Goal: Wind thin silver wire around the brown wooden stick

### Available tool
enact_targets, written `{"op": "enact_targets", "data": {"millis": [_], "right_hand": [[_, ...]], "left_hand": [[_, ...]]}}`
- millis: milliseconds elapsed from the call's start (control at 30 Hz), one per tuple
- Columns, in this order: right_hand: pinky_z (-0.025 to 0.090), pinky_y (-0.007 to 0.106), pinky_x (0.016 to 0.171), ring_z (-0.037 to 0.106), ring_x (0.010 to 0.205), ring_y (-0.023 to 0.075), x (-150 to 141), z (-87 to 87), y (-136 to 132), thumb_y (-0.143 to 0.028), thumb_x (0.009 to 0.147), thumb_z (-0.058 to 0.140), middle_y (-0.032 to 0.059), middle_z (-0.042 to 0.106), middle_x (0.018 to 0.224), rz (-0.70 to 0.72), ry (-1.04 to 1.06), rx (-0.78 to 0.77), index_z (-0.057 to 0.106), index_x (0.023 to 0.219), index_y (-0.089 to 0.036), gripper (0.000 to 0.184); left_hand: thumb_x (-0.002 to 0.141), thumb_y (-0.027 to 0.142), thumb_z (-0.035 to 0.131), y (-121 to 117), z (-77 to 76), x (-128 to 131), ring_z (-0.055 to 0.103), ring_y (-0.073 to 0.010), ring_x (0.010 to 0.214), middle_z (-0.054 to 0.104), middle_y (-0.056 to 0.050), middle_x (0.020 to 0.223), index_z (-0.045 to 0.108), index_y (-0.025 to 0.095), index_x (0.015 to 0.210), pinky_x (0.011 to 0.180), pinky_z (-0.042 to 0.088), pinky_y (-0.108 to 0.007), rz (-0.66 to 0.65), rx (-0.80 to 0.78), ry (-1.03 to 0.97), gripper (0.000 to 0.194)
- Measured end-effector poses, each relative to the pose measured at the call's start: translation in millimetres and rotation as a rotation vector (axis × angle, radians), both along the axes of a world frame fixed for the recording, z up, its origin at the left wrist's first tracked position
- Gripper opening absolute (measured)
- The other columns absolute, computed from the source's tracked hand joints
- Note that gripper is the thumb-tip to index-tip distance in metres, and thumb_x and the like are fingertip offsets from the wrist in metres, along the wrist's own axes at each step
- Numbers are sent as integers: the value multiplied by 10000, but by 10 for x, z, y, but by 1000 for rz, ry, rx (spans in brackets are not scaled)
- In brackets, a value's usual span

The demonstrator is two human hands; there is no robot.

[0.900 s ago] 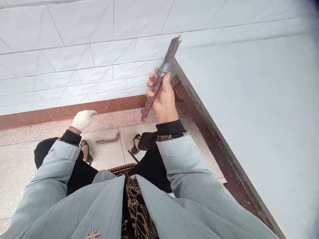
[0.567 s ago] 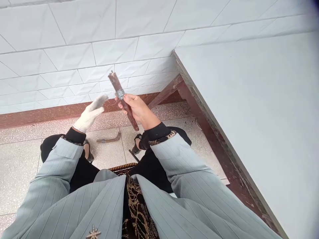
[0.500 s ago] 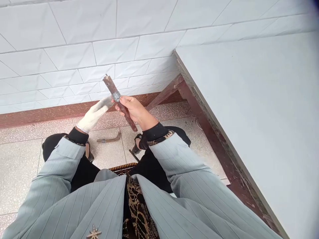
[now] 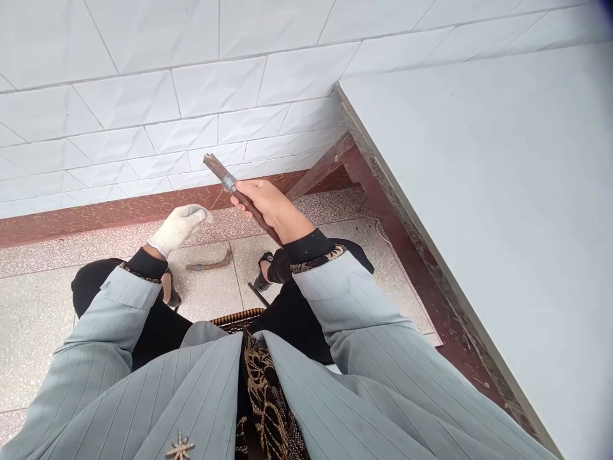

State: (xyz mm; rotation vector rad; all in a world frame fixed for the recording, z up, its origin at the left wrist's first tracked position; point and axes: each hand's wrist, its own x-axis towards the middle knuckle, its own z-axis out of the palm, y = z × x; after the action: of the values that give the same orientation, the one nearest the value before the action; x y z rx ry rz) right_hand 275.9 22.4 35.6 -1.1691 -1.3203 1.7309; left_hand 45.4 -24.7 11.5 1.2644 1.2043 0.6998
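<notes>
My right hand (image 4: 261, 201) is wrapped round a brown wooden stick (image 4: 218, 167) with a ragged, split upper end. Grey wire coils (image 4: 229, 183) bind the stick just above my thumb. From the coils a thin wire strand (image 4: 217, 199) runs down to my left hand (image 4: 181, 227), which wears a white glove and pinches the strand's end. The two hands are apart, with the strand stretched between them. The stick's lower end passes behind my right wrist.
On the floor between my feet lies a short bent wooden piece (image 4: 209, 262). A white tabletop (image 4: 479, 191) with a brown frame (image 4: 397, 230) stands to the right. Ahead is a white tiled wall (image 4: 143, 96). A woven seat edge (image 4: 238, 319) shows beneath me.
My left hand has moved down and away from the coils, drawing the wire strand out straight. My right hand and the stick have shifted slightly right, and the stick leans more.
</notes>
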Motion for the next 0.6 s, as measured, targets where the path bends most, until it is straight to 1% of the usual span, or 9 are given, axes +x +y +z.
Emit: {"op": "enact_targets", "data": {"millis": [67, 133, 233, 267, 333, 400, 467, 533, 600], "right_hand": [[295, 249, 476, 396, 541, 76, 17, -30, 44, -367, 1062, 594, -2, 549, 680, 2, -183, 90, 585, 766, -174, 354], [302, 271, 522, 408, 551, 87, 49, -66, 85, -329, 1033, 604, -6, 543, 664, 59, -381, 189, 659, 789, -156, 304], [311, 296, 615, 434, 613, 108, 99, -117, 107, -311, 966, 649, -10, 557, 678, 212, -652, 342, 804, 971, -136, 234], [311, 301, 640, 441, 637, 115, 106, -133, 101, -304, 950, 656, -7, 569, 691, 272, -729, 388, 826, 1018, -138, 247], [309, 310, 667, 446, 668, 125, 95, -161, 73, -292, 943, 643, 7, 607, 730, 403, -854, 457, 845, 1063, -143, 279], [300, 317, 670, 430, 675, 131, 52, -183, 32, -281, 956, 619, 26, 651, 779, 541, -950, 514, 847, 1070, -149, 287], [280, 324, 659, 406, 663, 133, -3, -197, -14, -259, 960, 609, 34, 670, 793, 682, -1012, 555, 838, 1040, -151, 266], [266, 327, 652, 401, 650, 132, -45, -204, -53, -231, 945, 617, 27, 661, 764, 792, -1010, 577, 810, 963, -151, 210], [261, 326, 649, 412, 640, 130, -60, -216, -77, -223, 934, 621, 13, 632, 725, 827, -953, 604, 763, 881, -157, 165]], "left_hand": [[990, 328, 546, -24, 4, 6, 260, -82, 453, 305, 89, 543, 690, 171, 937, 451, 211, -233, -102, -12, 81, 220], [985, 312, 526, -53, 31, 21, 347, -92, 488, 415, 62, 575, 711, 173, 968, 489, 288, -236, -227, 41, 183, 233], [969, 298, 511, -87, 89, 34, 560, -121, 675, 667, 0, 781, 729, 180, 948, 662, 447, -259, -410, 266, 389, 248], [972, 308, 505, -91, 106, 31, 598, -135, 734, 704, -10, 838, 726, 182, 928, 715, 466, -272, -458, 350, 465, 258], [988, 339, 487, -90, 129, 16, 627, -160, 784, 724, -23, 865, 725, 183, 914, 755, 468, -294, -526, 486, 615, 294], [1007, 362, 469, -77, 138, -2, 645, -182, 814, 735, -40, 885, 738, 186, 952, 760, 459, -309, -551, 569, 740, 326], [1023, 371, 453, -59, 135, -13, 664, -199, 859, 752, -54, 932, 747, 190, 998, 776, 459, -321, -557, 594, 808, 346], [1028, 365, 450, -38, 119, -13, 671, -204, 884, 756, -55, 948, 742, 191, 1012, 797, 467, -327, -534, 576, 803, 340], [1010, 334, 468, -19, 90, -9, 674, -196, 893, 758, -50, 952, 728, 187, 997, 815, 478, -324, -463, 543, 723, 299]]}}
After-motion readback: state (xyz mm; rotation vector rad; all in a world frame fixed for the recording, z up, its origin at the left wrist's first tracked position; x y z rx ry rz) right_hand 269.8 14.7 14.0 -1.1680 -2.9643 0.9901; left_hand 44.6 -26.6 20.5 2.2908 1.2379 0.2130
